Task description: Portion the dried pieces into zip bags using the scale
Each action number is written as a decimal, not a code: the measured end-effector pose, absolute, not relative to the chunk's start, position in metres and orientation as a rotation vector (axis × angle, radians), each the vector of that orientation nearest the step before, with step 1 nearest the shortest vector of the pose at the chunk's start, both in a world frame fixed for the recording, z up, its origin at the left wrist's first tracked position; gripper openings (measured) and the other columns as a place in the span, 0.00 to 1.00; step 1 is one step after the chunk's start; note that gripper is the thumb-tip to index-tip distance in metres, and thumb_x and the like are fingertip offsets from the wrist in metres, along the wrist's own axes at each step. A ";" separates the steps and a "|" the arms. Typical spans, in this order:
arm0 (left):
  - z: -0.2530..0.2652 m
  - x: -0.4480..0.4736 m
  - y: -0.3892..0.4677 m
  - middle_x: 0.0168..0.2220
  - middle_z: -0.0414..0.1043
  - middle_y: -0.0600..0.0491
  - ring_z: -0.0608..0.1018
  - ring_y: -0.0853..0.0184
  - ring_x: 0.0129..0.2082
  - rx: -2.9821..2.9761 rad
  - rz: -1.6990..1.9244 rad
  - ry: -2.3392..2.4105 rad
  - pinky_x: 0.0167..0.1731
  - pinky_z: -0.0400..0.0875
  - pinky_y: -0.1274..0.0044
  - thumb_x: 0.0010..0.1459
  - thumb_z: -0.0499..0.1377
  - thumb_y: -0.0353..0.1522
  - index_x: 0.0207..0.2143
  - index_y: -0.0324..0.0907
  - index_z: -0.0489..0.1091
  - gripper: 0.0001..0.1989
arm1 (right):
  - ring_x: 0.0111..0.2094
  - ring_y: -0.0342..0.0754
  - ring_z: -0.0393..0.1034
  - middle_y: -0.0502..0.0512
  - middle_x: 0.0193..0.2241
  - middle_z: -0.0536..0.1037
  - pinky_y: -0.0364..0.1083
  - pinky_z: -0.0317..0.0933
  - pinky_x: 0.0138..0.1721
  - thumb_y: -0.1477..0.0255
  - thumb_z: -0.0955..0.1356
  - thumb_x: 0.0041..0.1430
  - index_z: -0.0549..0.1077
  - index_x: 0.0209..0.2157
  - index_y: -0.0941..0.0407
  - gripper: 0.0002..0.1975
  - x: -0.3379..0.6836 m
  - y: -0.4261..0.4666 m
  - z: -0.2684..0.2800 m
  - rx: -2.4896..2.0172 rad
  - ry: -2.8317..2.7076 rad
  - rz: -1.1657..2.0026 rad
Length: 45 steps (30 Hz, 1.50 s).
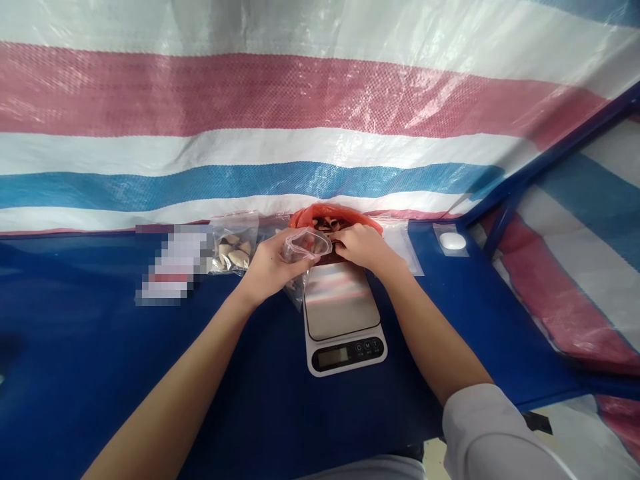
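Observation:
My left hand (pixel 275 263) is closed around a clear plastic bag (pixel 306 244), whose mouth gapes open toward the right. The lower part of that bag hangs down beside the kitchen scale (pixel 343 303). My right hand (pixel 361 245) reaches to the front of a red plastic bag (pixel 307 217) behind the scale, its fingers drawn together close to the clear bag's mouth. What they pinch is hidden. Curled brown dried pieces (pixel 327 223) show inside the red bag. The scale has a shiny metal plate and a dark display panel (pixel 345 355) at its near end.
A clear bag of pale, dark-edged dried slices (pixel 233 253) lies left of my hands. Farther right are a flat clear bag (pixel 407 247) and a white oval object (pixel 453 241) on clear plastic. Striped sheeting (pixel 300 93) rises behind the blue tabletop (pixel 240 407); a blue frame bar (pixel 505 220) stands right.

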<state>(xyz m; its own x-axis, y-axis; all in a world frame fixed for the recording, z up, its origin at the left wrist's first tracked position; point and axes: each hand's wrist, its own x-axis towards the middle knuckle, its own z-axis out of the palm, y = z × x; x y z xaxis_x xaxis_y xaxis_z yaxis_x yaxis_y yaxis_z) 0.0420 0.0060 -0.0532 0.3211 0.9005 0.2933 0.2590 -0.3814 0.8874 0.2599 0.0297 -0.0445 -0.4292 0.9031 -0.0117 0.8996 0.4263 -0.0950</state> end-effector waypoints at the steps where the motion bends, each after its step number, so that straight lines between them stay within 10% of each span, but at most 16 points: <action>1: -0.053 0.042 0.006 0.49 0.80 0.44 0.80 0.53 0.50 1.833 1.069 1.032 0.56 0.72 0.62 0.52 0.70 0.43 0.49 0.41 0.77 0.24 | 0.45 0.54 0.76 0.58 0.46 0.83 0.48 0.62 0.41 0.75 0.62 0.66 0.80 0.51 0.52 0.19 0.260 0.030 -0.045 -1.669 -2.621 0.138; 19: -0.056 0.043 0.006 0.50 0.79 0.44 0.80 0.53 0.50 1.860 1.063 1.034 0.55 0.71 0.62 0.53 0.69 0.41 0.50 0.40 0.76 0.24 | 0.40 0.48 0.79 0.49 0.41 0.86 0.45 0.66 0.48 0.76 0.67 0.61 0.84 0.42 0.50 0.15 0.280 0.031 -0.032 -1.306 -2.229 0.391; 31: -0.057 0.046 0.007 0.44 0.80 0.49 0.80 0.60 0.41 2.023 1.038 0.959 0.45 0.74 0.69 0.54 0.68 0.36 0.48 0.42 0.75 0.19 | 0.30 0.42 0.75 0.46 0.33 0.84 0.42 0.65 0.35 0.79 0.68 0.60 0.84 0.35 0.51 0.12 0.254 0.000 0.000 -1.070 -2.144 0.462; 45: -0.055 0.047 0.005 0.38 0.77 0.51 0.78 0.62 0.37 2.050 1.011 0.992 0.40 0.72 0.72 0.55 0.66 0.38 0.40 0.41 0.75 0.13 | 0.41 0.48 0.77 0.46 0.39 0.84 0.44 0.67 0.45 0.76 0.66 0.64 0.83 0.39 0.46 0.14 0.237 -0.003 -0.003 -1.200 -2.324 0.487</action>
<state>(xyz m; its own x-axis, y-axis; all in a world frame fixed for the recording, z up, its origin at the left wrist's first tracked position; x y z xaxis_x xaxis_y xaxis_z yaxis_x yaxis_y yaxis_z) 0.0472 0.0049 -0.0554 0.4195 0.8338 0.3588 0.3425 -0.5115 0.7881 0.2373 -0.0032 -0.0030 -0.5029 0.8279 0.2483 0.6586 0.5531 -0.5103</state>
